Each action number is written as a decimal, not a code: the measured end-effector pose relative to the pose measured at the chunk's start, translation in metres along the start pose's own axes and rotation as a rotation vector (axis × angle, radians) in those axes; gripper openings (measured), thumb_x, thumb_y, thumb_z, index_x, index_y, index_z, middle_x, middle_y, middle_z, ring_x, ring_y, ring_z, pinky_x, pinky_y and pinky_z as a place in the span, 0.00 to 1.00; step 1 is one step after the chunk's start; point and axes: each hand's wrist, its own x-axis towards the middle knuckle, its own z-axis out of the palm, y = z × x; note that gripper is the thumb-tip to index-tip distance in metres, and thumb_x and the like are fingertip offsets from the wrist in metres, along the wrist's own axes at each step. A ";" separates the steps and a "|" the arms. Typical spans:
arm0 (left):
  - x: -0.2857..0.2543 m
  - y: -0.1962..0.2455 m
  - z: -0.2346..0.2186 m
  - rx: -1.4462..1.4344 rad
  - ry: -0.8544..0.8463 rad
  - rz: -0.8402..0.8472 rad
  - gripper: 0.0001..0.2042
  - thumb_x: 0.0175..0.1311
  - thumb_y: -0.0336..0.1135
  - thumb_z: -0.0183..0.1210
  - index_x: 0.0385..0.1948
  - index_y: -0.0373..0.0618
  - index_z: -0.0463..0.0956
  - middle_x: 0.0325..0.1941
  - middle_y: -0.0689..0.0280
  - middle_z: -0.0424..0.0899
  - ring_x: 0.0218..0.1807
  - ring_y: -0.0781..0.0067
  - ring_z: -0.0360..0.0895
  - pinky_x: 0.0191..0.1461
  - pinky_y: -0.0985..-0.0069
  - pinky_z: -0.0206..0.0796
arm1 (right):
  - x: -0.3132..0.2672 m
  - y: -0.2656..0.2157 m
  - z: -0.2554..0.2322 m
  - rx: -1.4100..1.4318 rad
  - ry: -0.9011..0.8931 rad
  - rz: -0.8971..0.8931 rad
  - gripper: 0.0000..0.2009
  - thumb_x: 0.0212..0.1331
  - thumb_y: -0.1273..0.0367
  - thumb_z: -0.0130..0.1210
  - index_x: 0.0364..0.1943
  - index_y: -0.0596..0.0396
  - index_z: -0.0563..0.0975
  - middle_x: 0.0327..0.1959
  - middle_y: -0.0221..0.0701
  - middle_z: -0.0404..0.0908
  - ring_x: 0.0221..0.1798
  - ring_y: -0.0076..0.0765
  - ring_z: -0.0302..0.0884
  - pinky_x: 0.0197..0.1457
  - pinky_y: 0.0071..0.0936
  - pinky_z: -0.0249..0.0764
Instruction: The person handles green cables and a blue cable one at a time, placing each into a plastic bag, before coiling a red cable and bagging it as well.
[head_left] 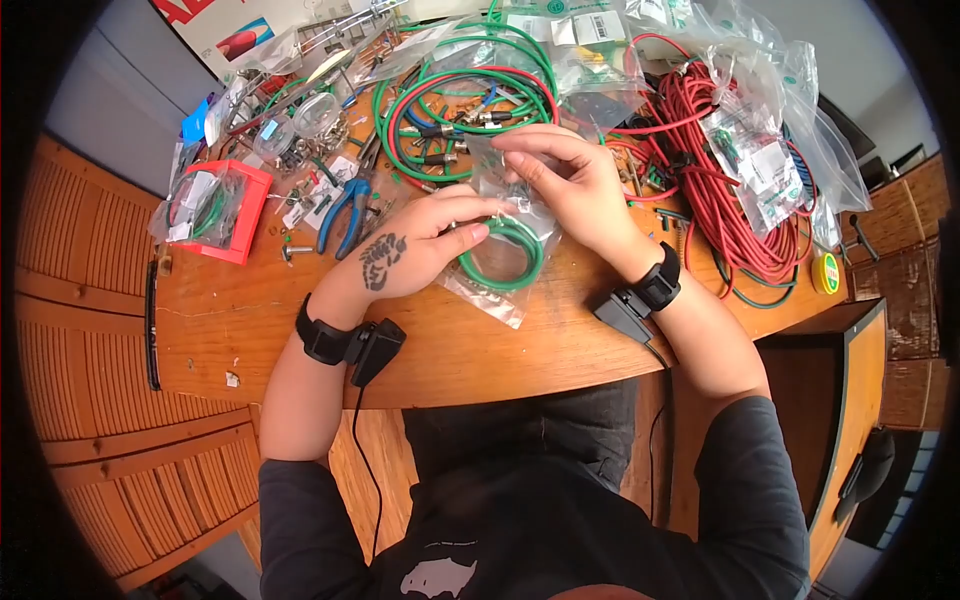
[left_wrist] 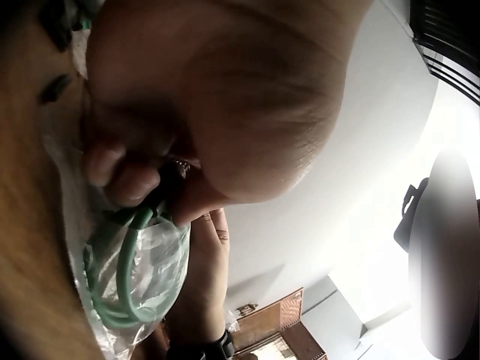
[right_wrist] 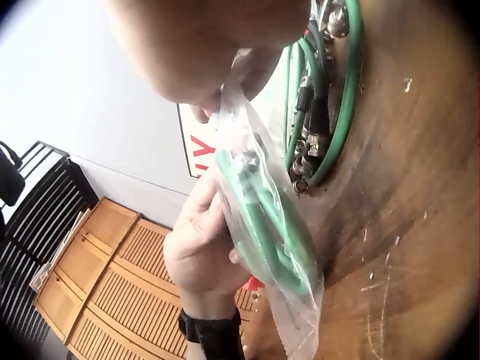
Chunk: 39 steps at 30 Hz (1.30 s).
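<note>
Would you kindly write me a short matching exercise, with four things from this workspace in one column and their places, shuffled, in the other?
Things
1. Coiled green cable inside a clear plastic bag
2. Pliers with blue handles
3. Red rectangular plastic tray
4. Large, thick bundle of red cable

Places
A. Towards the left end of the brown wooden table
B. Held in the fingers of the left hand
C. On the right side of the table
D. Lying on the table just beside the left hand

Right pairs: 1-B, 2-D, 3-A, 4-C
</note>
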 end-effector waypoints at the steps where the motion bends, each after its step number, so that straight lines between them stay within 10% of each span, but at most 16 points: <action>1: 0.001 -0.002 0.000 0.001 0.001 0.000 0.13 0.70 0.29 0.52 0.54 0.40 0.76 0.44 0.64 0.80 0.48 0.74 0.75 0.54 0.75 0.66 | 0.001 -0.002 -0.001 0.090 -0.028 0.054 0.10 0.62 0.74 0.59 0.47 0.59 0.82 0.49 0.35 0.82 0.49 0.28 0.79 0.53 0.25 0.74; 8: 0.002 -0.004 0.001 -0.034 0.154 -0.018 0.16 0.68 0.25 0.52 0.57 0.39 0.73 0.53 0.62 0.79 0.57 0.72 0.74 0.60 0.75 0.65 | -0.001 -0.003 -0.002 0.065 -0.252 0.006 0.30 0.57 0.67 0.66 0.64 0.58 0.70 0.63 0.38 0.74 0.64 0.33 0.70 0.68 0.31 0.65; 18: 0.007 0.008 0.007 -0.484 0.363 -0.078 0.19 0.60 0.22 0.63 0.53 0.38 0.71 0.46 0.61 0.81 0.37 0.81 0.77 0.39 0.85 0.71 | -0.002 0.001 -0.002 0.082 -0.190 0.058 0.28 0.58 0.74 0.64 0.64 0.58 0.70 0.62 0.37 0.75 0.62 0.27 0.70 0.66 0.28 0.67; 26: 0.009 -0.004 0.009 -0.535 0.505 -0.068 0.14 0.63 0.22 0.61 0.49 0.33 0.70 0.44 0.57 0.83 0.39 0.78 0.80 0.40 0.82 0.74 | -0.003 -0.004 0.002 0.214 -0.119 0.185 0.27 0.57 0.73 0.65 0.63 0.59 0.72 0.58 0.34 0.78 0.59 0.25 0.72 0.64 0.26 0.68; 33: 0.007 0.008 0.017 0.100 0.468 0.092 0.11 0.63 0.24 0.60 0.46 0.39 0.82 0.48 0.60 0.82 0.49 0.70 0.80 0.50 0.77 0.73 | -0.008 0.005 0.005 0.152 -0.095 0.229 0.28 0.52 0.69 0.70 0.59 0.60 0.75 0.55 0.33 0.80 0.56 0.24 0.74 0.62 0.25 0.69; 39: 0.006 0.009 0.017 0.256 0.601 0.077 0.11 0.57 0.23 0.64 0.42 0.40 0.81 0.41 0.64 0.81 0.35 0.75 0.77 0.37 0.80 0.69 | -0.008 0.003 0.008 0.109 -0.077 0.221 0.24 0.52 0.70 0.70 0.54 0.62 0.77 0.51 0.32 0.82 0.53 0.23 0.76 0.60 0.24 0.70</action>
